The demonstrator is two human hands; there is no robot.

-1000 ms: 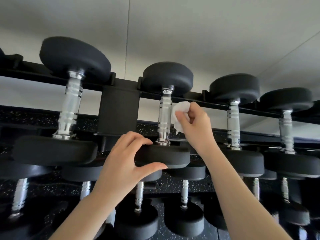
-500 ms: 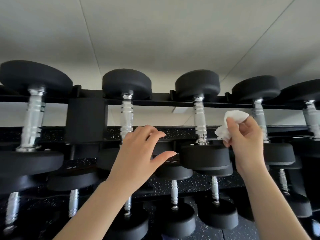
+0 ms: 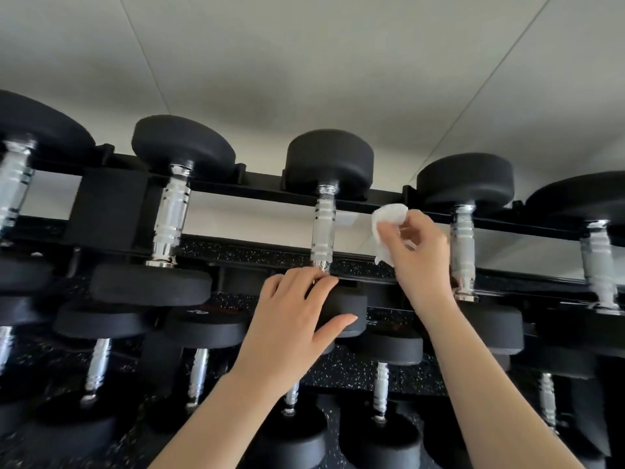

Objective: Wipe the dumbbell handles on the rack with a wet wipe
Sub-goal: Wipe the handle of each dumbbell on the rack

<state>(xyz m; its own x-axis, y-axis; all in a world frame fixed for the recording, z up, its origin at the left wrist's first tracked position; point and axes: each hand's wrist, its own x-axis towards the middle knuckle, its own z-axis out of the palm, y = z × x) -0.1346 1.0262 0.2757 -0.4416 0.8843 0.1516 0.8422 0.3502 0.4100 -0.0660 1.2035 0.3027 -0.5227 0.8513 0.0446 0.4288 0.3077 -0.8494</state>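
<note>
The left hand (image 3: 293,328) grips the near head of a dumbbell (image 3: 341,313), probably steadying it. Just right of its chrome handle (image 3: 323,233), apart from it, the right hand (image 3: 417,257) pinches the bunched wet wipe (image 3: 387,228), seemingly ready to wipe.

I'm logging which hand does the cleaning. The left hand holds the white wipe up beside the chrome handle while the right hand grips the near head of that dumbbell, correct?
Not quite: the hands are swapped. In the head view the right hand holds the white wipe beside the chrome handle, and the left hand grips the dumbbell's near head.
</note>
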